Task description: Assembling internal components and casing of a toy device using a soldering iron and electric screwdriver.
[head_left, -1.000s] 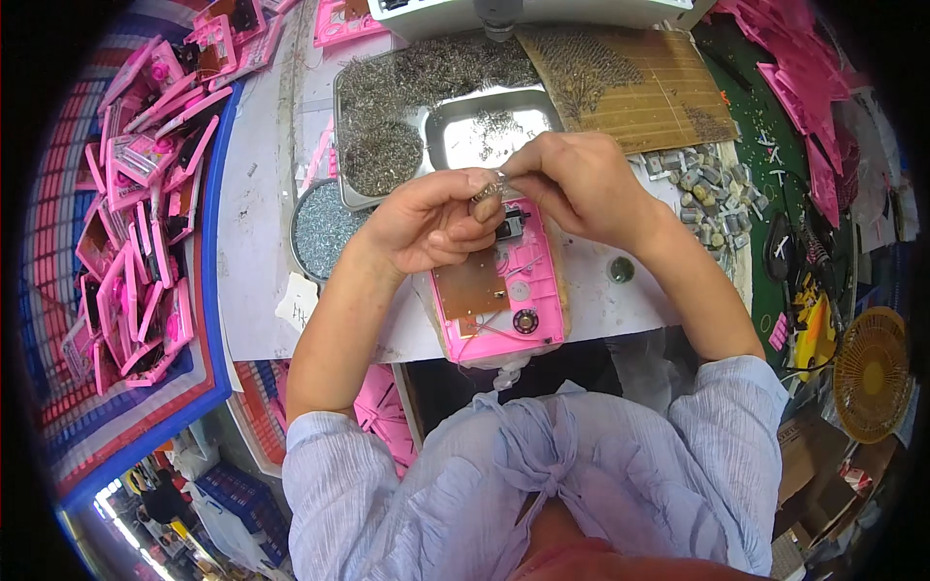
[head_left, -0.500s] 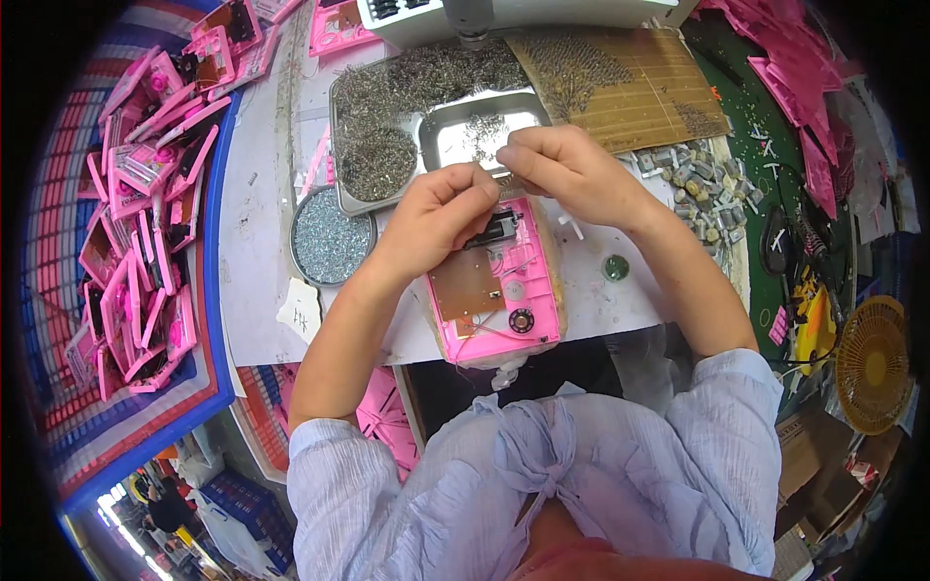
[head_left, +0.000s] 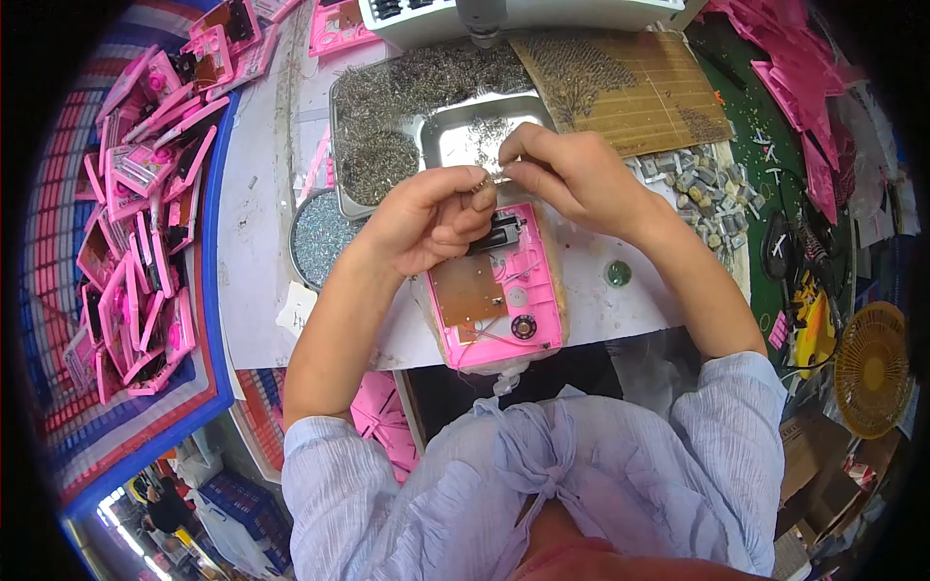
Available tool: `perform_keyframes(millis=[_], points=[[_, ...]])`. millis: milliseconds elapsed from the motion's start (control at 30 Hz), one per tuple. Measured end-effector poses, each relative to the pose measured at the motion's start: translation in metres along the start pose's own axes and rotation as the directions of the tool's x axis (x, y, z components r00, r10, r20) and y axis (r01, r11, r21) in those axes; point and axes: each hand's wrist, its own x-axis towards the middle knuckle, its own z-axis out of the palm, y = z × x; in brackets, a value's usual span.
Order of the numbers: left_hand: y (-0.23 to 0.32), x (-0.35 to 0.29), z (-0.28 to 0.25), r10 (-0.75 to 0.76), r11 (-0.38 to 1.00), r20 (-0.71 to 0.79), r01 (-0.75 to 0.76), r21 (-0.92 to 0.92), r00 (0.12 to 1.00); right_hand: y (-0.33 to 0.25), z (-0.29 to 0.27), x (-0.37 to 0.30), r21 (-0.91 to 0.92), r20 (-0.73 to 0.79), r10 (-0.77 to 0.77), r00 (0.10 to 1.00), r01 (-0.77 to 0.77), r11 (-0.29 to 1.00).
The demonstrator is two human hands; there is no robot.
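My left hand (head_left: 434,218) and my right hand (head_left: 579,182) meet above the far end of a pink plastic casing (head_left: 544,290). Thumb and forefinger of the left are pinched on a tiny metal piece (head_left: 486,182), too small to name. The right hand is pinched close beside it; what lies between its fingertips cannot be made out. In the casing are a brown circuit board (head_left: 467,290), a black part (head_left: 504,232) partly hidden by my left hand, and a round black dial (head_left: 523,327). The casing rests on a padded, plastic-wrapped support.
Beyond my hands, a metal tray (head_left: 426,124) holds heaps of small wiry metal pieces. A round dish (head_left: 327,242) of tiny silvery parts stands left, cardboard (head_left: 659,92) with metal pieces at the back right. Small metal blocks (head_left: 702,189) lie right; pink casings (head_left: 145,261) pile far left.
The left hand has turned and its fingers have loosened, showing the palm and the tiny metal piece. The right fingertips have shifted slightly. My view has moved a little.
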Motion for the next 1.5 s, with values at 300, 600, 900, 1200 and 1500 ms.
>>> perform_keyframes(millis=[300,600,900,1200,1500], points=[[0.002,0.012,-0.013,-0.136,0.949,0.22,0.19,-0.25,0.966,0.024,0.022,-0.003,-0.323,-0.135,-0.354,0.925,0.297,0.899],[-0.005,0.008,0.021,0.53,0.611,-0.068,-0.325,0.722,0.845,0.0,-0.009,0.007,0.535,0.301,0.474,0.828,-0.558,0.634],[-0.01,-0.01,0.017,0.243,0.93,0.025,-0.24,0.278,0.97,-0.013,-0.009,0.0,0.326,-0.039,0.177,0.983,-0.155,0.932],[-0.053,-0.032,0.032,0.659,0.494,-0.068,-0.363,0.79,0.749,-0.024,-0.016,0.0,0.012,-0.121,0.281,0.952,-0.281,0.96],[-0.137,-0.041,0.071,0.465,0.876,-0.226,-0.407,0.26,0.856,-0.081,0.021,-0.047,0.353,-0.435,0.17,0.884,-0.006,0.935]])
